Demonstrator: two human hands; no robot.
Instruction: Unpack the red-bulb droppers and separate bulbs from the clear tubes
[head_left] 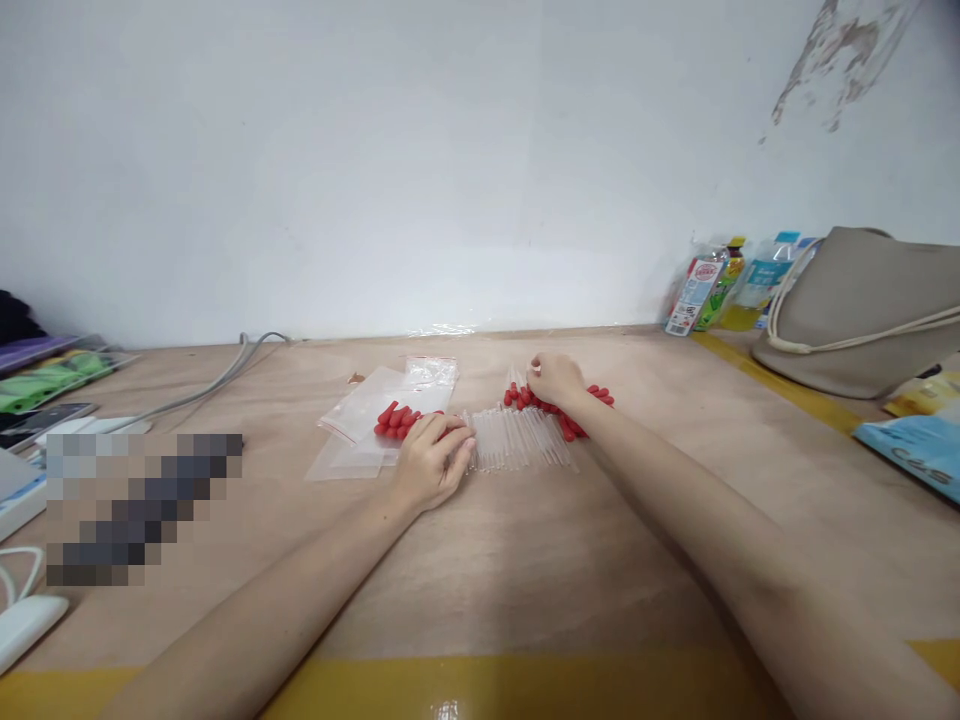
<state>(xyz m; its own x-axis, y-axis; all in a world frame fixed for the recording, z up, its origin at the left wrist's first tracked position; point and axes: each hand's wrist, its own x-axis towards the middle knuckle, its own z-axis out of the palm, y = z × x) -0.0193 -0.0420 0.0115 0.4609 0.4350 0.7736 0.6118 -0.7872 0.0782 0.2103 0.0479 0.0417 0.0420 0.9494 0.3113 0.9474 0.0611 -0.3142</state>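
Note:
My left hand (436,462) rests on the table with its fingers curled at the left end of a row of thin clear tubes (514,440). Just beyond it, a heap of red rubber bulbs (395,421) lies on clear plastic zip bags (361,400). Past the row, my right hand (556,380) reaches over a pile of droppers with red bulbs (598,394), thumb and fingers pinched together. Clear stems poke out beside its fingertips. What either hand holds is too small or hidden to make out.
A grey cable (225,375) and a white power strip (22,495) are at the left. At the back right stand a drink carton (694,297), bottles (765,275) and a grey bag (862,310). A blue packet (911,450) lies at the right. Yellow tape (405,690) marks the front edge.

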